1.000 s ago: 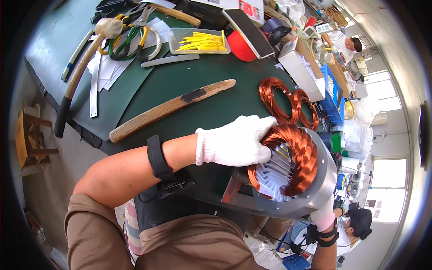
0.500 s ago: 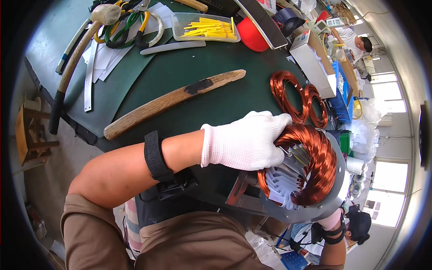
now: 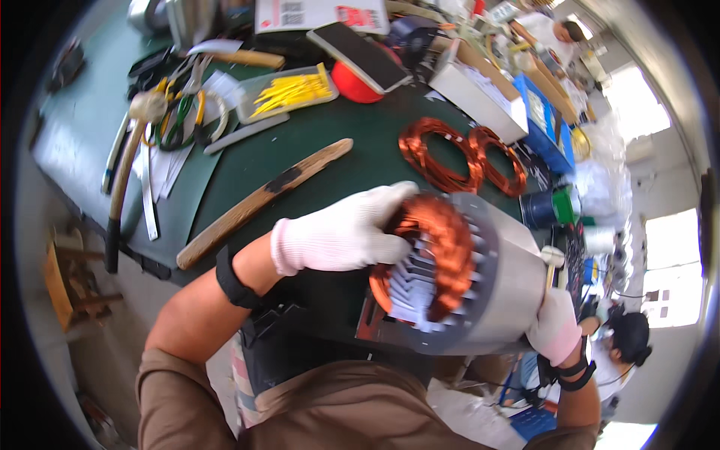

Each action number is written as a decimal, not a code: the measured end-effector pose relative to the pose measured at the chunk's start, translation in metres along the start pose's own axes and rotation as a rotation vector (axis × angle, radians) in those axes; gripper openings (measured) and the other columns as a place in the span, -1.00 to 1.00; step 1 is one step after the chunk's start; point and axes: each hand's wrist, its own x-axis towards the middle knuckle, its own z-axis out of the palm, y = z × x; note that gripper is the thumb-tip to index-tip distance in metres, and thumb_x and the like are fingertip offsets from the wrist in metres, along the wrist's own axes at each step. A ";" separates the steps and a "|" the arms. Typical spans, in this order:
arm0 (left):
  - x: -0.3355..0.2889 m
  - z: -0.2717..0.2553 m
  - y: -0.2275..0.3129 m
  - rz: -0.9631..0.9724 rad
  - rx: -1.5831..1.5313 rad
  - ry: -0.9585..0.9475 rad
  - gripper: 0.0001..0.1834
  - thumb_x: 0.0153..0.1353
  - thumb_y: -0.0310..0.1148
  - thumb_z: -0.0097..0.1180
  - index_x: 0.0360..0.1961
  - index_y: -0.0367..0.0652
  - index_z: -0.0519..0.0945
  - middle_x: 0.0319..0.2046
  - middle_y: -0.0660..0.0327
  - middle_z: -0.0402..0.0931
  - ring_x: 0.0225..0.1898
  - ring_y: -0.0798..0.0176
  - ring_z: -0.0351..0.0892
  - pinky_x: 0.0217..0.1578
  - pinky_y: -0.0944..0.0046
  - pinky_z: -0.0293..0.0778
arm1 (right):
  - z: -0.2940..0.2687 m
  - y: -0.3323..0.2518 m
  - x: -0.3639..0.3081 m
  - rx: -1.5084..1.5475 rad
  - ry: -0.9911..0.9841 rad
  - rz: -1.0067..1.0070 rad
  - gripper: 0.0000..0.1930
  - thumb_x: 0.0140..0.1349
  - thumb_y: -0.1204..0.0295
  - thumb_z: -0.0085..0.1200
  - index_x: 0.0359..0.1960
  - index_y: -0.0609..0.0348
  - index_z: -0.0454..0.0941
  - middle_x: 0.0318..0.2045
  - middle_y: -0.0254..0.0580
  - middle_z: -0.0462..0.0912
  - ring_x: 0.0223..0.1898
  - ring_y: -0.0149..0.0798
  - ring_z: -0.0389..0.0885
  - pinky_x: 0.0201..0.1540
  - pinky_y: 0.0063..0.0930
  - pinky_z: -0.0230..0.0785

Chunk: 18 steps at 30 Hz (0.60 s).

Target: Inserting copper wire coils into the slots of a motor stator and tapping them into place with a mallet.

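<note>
1. Head view: clear tray (image 3: 246, 103) holds yellow sticks (image 3: 289, 92); white box (image 3: 478, 99) holds papers (image 3: 478, 78).
2. White sheet (image 3: 321, 16) bears dark and red print.
3. Stator (image 3: 495, 289) at desk's (image 3: 371, 124) near edge; left hand (image 3: 345, 232) grips its copper winding (image 3: 456, 262); right hand (image 3: 553, 321) touches its far end, grip unclear.

Left hand (image 3: 337, 230): gloved, fingers bent
Left arm (image 3: 191, 319): across table's (image 3: 251, 165) near edge
Right hand (image 3: 553, 326): gloved, partly hidden

Ahead of the white-gloved left hand (image 3: 345, 231), green tabletop (image 3: 369, 166) leaves passage between the long brown wooden stick (image 3: 264, 198) and round copper-wire coils (image 3: 475, 161); to its right, a copper-wound grey metal cylinder (image 3: 506, 274) blocks.
</note>
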 end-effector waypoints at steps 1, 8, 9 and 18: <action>-0.001 -0.003 0.018 -0.100 -0.019 -0.002 -0.49 0.20 -0.51 0.27 0.17 -0.23 0.42 0.02 0.19 0.55 0.14 0.24 0.52 0.16 0.17 0.47 | 0.009 0.004 0.000 0.039 0.074 -0.016 -0.95 0.14 0.56 0.13 -0.35 0.23 0.55 -0.48 0.11 0.59 -0.35 0.23 0.64 -0.33 -0.01 0.46; -0.055 -0.027 -0.043 0.203 0.267 0.161 -0.09 0.31 0.18 0.21 0.49 -0.21 0.31 0.49 -0.07 0.24 0.44 -0.04 0.38 0.43 -0.12 0.29 | 0.043 0.035 0.008 -0.084 0.433 -0.217 -0.59 0.18 0.08 0.36 -0.52 0.09 0.47 -0.62 -0.16 0.54 -0.53 -0.04 0.64 -0.47 -0.19 0.46; -0.041 -0.014 -0.019 0.014 0.437 0.159 -0.13 0.39 0.17 0.10 0.51 -0.22 0.27 0.48 -0.08 0.26 0.42 -0.06 0.41 0.42 -0.15 0.31 | 0.047 0.039 0.007 -0.037 0.380 -0.174 -0.59 0.09 0.09 0.41 -0.51 0.10 0.48 -0.60 -0.14 0.51 -0.53 -0.02 0.58 -0.47 -0.14 0.38; 0.003 0.045 0.032 -0.236 -0.447 0.153 -0.33 0.60 -0.11 -0.20 0.55 -0.32 0.12 0.43 -0.09 0.33 0.34 0.01 0.51 0.34 -0.04 0.48 | 0.048 0.061 -0.016 -0.057 0.427 -0.233 -0.69 0.24 0.12 0.26 -0.45 0.06 0.53 -0.64 -0.28 0.51 -0.58 -0.22 0.63 -0.58 -0.31 0.44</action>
